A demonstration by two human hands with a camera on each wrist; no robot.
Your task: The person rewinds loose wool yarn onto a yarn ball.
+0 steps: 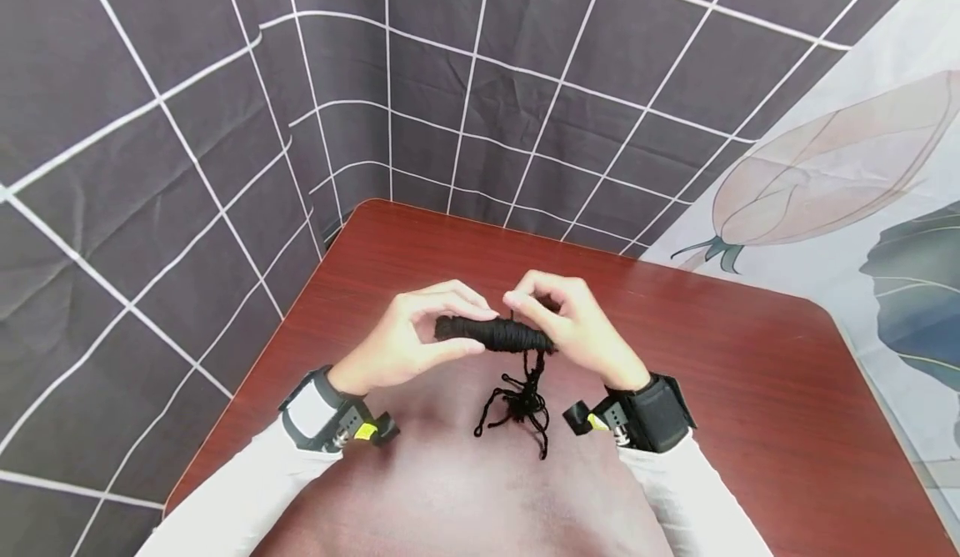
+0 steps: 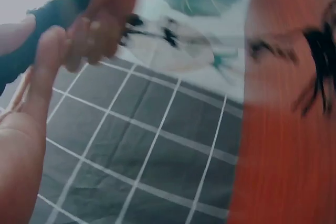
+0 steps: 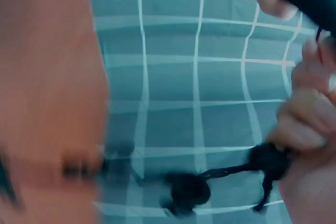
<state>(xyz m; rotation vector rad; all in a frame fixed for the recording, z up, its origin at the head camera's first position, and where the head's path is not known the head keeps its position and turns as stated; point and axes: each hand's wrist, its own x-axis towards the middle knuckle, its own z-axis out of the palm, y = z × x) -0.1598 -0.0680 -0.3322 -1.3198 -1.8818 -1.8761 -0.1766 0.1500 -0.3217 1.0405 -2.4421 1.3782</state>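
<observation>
A tightly wound roll of black cord (image 1: 498,334) is held up in front of the person, above the table. My left hand (image 1: 408,336) grips its left end, thumb below and fingers above. At the other end, my right hand (image 1: 583,323) pinches a thin strand of the cord between thumb and curled fingers, partly covering the roll. Beneath the right hand hangs a knotted tail with several loose ends (image 1: 525,403). In the right wrist view, knotted cord (image 3: 190,191) trails from under the right hand (image 3: 312,114). The left wrist view is blurred around the roll (image 2: 58,17).
A reddish-brown wooden table (image 1: 720,373) lies below the hands. Dark grey cloth with white grid lines (image 1: 427,82) hangs behind and to the left. At the right is a white cloth with a floral print (image 1: 825,165). Each wrist wears a black strapped camera.
</observation>
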